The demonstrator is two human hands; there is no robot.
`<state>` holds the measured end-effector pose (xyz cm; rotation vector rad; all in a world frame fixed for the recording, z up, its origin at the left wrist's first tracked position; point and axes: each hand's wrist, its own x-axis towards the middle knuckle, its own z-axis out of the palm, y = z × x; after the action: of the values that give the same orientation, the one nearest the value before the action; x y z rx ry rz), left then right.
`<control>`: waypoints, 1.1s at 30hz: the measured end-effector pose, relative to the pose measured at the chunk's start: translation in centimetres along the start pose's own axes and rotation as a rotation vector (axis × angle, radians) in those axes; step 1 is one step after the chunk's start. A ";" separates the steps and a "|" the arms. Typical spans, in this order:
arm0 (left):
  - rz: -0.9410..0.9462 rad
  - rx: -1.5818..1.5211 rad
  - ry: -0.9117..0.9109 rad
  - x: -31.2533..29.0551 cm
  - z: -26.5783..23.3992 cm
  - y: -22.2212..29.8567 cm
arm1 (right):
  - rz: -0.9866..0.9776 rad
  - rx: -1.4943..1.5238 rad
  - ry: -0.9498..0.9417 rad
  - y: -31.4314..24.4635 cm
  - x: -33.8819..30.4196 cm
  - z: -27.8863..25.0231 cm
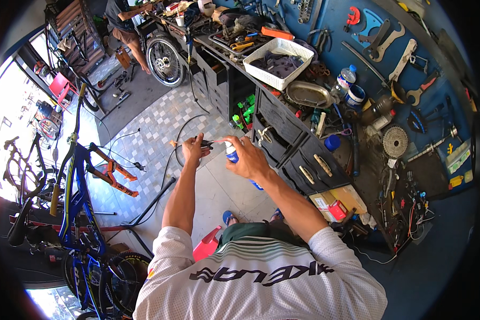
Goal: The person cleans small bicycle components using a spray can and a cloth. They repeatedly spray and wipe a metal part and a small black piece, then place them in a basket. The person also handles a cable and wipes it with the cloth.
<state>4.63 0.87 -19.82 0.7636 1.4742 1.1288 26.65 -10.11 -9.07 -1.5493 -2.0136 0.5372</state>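
Note:
In front of my body, my left hand (193, 151) is closed on a small dark part (207, 144), too small to name. My right hand (252, 161) grips a blue and white spray can (231, 153), with a finger at its top. From the can's nozzle a thin red straw (218, 141) points left toward the dark part. Fingers cover much of both things.
To the right runs a dark workbench (288, 125) bearing a white basket (272, 80), bottles and many tools. A blue bicycle frame (80, 200) and an orange fork (114, 173) stand left. A red stool (207, 242) is below. Another person (124, 24) works far back.

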 end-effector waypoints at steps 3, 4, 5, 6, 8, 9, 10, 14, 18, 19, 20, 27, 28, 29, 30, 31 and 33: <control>-0.027 0.023 -0.009 0.1 -0.1 0.0 | -0.002 -0.010 -0.007 0.2 -0.3 -0.1; -0.044 0.064 0.004 0.2 -0.1 0.0 | 0.005 -0.007 -0.030 0.2 -0.4 -0.1; -0.050 0.030 -0.020 0.2 0.0 0.0 | -0.004 -0.011 -0.002 0.3 -0.5 -0.2; -0.053 0.023 -0.024 0.3 0.0 -0.1 | -0.006 -0.020 0.014 0.3 -0.5 -0.2; -0.056 0.014 -0.018 0.4 0.1 -0.1 | 0.002 -0.026 0.005 0.3 -0.6 -0.3; -0.056 0.013 -0.009 0.4 0.1 -0.1 | 0.014 -0.023 -0.019 0.2 -0.6 -0.4; -0.054 0.036 0.010 0.5 0.2 -0.2 | 0.032 -0.024 -0.045 0.2 -0.5 -0.4; -0.032 -0.018 -0.061 0.6 0.1 -0.6 | 0.026 -0.021 0.025 -0.1 -0.1 -0.4; -0.034 0.012 -0.108 0.9 0.2 -0.9 | 0.027 0.029 0.039 -0.5 0.3 -0.4; -0.040 0.042 -0.103 0.9 0.1 -1.1 | 0.026 0.035 0.023 -0.5 0.4 -0.3; -0.028 0.017 -0.122 1.0 0.1 -1.2 | 0.030 0.027 0.034 -0.5 0.5 -0.2; 0.045 0.068 -0.193 1.9 0.2 -2.1 | 0.011 -0.002 0.033 0.2 0.3 -0.2; 0.055 0.059 -0.214 2.0 0.1 -2.1 | 0.023 -0.026 -0.003 0.3 0.2 -0.3; 0.032 0.055 -0.221 2.0 0.1 -2.2 | 0.070 -0.070 -0.058 0.3 0.1 -0.4; 0.065 0.028 -0.240 2.0 0.1 -2.1 | 0.031 -0.035 -0.024 0.3 0.2 -0.5; 0.064 0.007 -0.244 2.0 0.1 -2.1 | 0.027 -0.019 -0.010 0.2 0.2 -0.5; 0.060 -0.017 -0.253 1.9 0.2 -1.9 | 0.025 0.024 0.026 -0.2 0.4 -0.6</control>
<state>4.64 1.95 -22.29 0.9085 1.2359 1.0461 26.83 -9.80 -8.43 -1.5615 -1.9632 0.5465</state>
